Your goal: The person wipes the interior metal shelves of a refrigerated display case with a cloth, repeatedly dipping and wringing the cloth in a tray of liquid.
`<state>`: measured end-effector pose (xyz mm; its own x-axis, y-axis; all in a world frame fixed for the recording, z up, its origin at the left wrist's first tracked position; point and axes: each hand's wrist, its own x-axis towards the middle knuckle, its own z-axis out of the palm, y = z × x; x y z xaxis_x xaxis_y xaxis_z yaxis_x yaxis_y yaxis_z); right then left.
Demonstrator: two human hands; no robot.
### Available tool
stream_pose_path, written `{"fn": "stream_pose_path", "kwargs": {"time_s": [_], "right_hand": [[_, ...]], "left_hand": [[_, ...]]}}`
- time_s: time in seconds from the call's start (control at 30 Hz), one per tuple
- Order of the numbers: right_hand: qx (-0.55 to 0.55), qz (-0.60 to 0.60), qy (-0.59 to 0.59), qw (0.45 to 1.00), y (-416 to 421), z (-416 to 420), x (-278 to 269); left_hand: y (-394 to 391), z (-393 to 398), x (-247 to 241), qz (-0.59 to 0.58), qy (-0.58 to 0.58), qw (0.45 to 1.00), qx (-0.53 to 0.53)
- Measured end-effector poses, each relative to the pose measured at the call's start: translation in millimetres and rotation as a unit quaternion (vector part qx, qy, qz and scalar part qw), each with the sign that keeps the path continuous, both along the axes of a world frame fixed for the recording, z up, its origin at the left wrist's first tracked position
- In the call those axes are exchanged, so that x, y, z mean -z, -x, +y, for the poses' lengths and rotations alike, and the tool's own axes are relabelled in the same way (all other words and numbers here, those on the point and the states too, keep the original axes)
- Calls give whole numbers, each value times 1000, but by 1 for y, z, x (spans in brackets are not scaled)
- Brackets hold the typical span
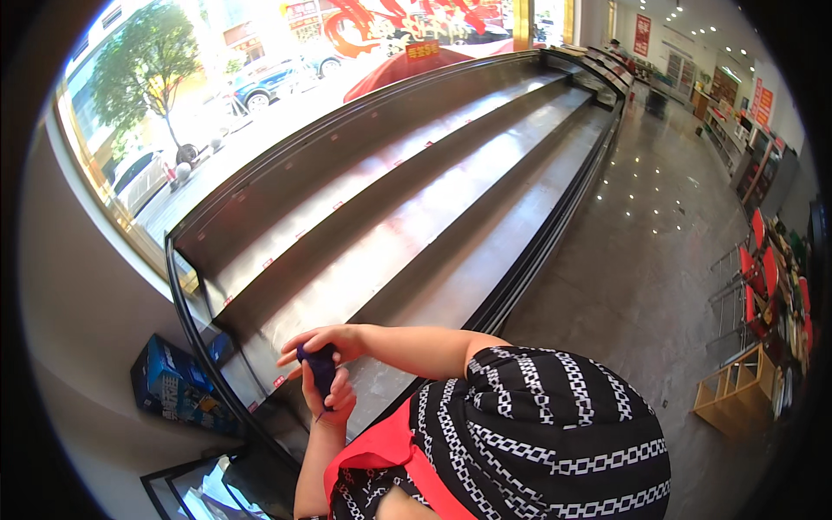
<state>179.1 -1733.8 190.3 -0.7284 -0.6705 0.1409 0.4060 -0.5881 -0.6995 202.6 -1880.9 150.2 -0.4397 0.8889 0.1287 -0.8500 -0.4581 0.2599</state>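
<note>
A bunched dark purple cloth (320, 372) is between my two hands, above the near end of a long display case (416, 253) with stepped metal shelves. My left hand (337, 395) is wrapped around the cloth from below, with the thumb raised along its side. From above, my right hand (338, 340) curls over the cloth's top end, some fingers reaching past it. Part of the cloth is hidden by the fingers. The shelf steps carry small red-and-white labels (338, 205) along their edges.
A black frame rail (195, 338) rims the near end of the case. Beside it are a blue printed box (172, 383) and a rack with papers (221, 491). To the right, red chairs (757, 273) and a wooden rack (734, 390) stand on the shiny floor (624, 260). A window runs behind.
</note>
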Motion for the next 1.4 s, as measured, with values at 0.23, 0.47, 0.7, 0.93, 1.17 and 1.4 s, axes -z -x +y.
{"fn": "stream_pose_path", "kwargs": {"time_s": [0.23, 0.47, 0.7, 0.93, 1.17, 1.4], "right_hand": [[141, 87, -242, 956, 17, -13, -12], [175, 170, -379, 893, -6, -23, -23], [235, 298, -540, 751, 7, -37, 6], [252, 261, -634, 683, 15, -44, 24], [329, 67, -551, 764, 24, -31, 62], [319, -132, -441, 828, 13, -11, 90]], "left_hand": [[-11, 3, -38, 131, 192, 970, -76], [-19, -5, -27, 123, 318, 940, -29], [-8, -5, -19, 178, 488, 850, -84], [2, 9, 22, 245, 571, 758, -199], [13, 30, 83, 464, 660, 497, -319], [2, 43, 106, 460, 727, 455, -230]]}}
